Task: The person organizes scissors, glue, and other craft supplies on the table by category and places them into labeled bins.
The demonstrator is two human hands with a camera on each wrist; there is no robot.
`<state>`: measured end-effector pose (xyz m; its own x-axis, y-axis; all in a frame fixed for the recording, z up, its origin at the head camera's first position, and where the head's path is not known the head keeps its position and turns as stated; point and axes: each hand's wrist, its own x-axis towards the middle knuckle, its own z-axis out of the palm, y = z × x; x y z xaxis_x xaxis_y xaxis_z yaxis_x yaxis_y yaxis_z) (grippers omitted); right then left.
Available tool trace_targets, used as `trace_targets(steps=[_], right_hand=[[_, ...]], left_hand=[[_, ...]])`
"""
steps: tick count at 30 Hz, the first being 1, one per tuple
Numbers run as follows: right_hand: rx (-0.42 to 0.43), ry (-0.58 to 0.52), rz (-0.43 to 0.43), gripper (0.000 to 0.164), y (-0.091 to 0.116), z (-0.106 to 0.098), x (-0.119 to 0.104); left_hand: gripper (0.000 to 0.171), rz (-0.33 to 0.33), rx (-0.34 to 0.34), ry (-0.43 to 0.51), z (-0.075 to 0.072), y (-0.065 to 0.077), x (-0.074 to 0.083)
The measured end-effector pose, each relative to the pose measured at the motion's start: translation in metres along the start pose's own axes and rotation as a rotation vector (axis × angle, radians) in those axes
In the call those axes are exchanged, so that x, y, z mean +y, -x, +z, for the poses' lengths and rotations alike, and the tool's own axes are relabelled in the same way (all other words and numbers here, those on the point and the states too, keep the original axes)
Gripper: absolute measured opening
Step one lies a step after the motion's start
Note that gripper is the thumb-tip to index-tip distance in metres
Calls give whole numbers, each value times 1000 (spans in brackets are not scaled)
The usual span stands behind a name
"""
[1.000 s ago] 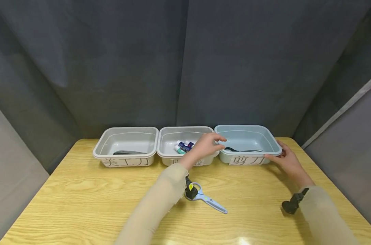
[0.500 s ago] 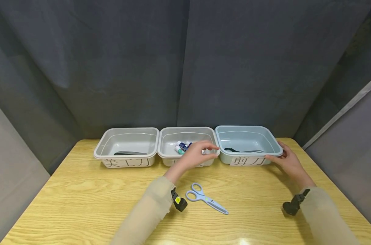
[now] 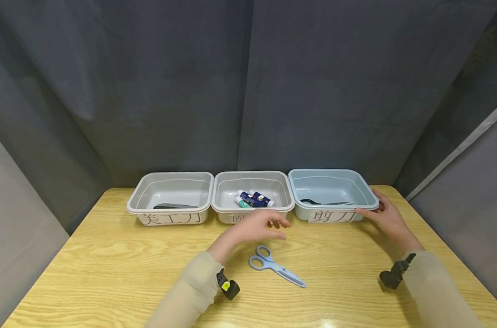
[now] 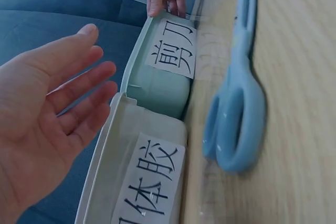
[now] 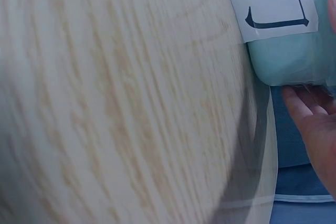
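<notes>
My left hand (image 3: 254,226) is in the air in front of the middle bin, its fingers loosely bent around nothing. The left wrist view shows the same hand (image 4: 50,103) with thumb and fingers spread apart. Below it on the table lies a pair of light blue scissors (image 3: 281,269), handles toward the left arm. My right hand (image 3: 387,219) grips the front right corner of the light blue bin (image 3: 334,207), thumb on the front rim and fingers around the side. Black-handled scissors (image 3: 310,201) lie inside that bin.
The grey middle bin (image 3: 287,208) contains several glue sticks (image 3: 252,199). In the left grey bin (image 3: 134,211) lies a dark, slim object (image 3: 174,206). All three bins have paper labels and line the back of the wooden table (image 3: 121,264), before a dark curtain (image 3: 170,91).
My left hand has drawn back from the blue bin's left edge, across the middle bin, to in front of it, uncovering the blue scissors and glue sticks. The right hand keeps its hold.
</notes>
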<state>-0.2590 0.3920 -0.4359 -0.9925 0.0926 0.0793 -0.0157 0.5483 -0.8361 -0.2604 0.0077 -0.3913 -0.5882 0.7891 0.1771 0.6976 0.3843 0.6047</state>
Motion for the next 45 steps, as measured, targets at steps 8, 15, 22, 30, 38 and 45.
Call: trace_targets(steps=[8,15,22,30,38,45], right_hand=[[2,29,10,92,2,-3,2],[0,1,19,93,0,0,2],[-3,-15,33,94,1,1,4],[-8,-38,28,94,0,0,6],[-4,-41,31,95,-1,1,4],[-3,-15,28,94,0,1,2]], left_hand=[[33,12,-61,-24,12,14,-6],[37,2,-176,-43,23,20,-15],[41,-42,-221,-56,38,22,-22],[39,24,-263,-183,37,24,-18],[32,20,-287,-229,37,27,-16],[26,9,-272,-229,39,26,-16]])
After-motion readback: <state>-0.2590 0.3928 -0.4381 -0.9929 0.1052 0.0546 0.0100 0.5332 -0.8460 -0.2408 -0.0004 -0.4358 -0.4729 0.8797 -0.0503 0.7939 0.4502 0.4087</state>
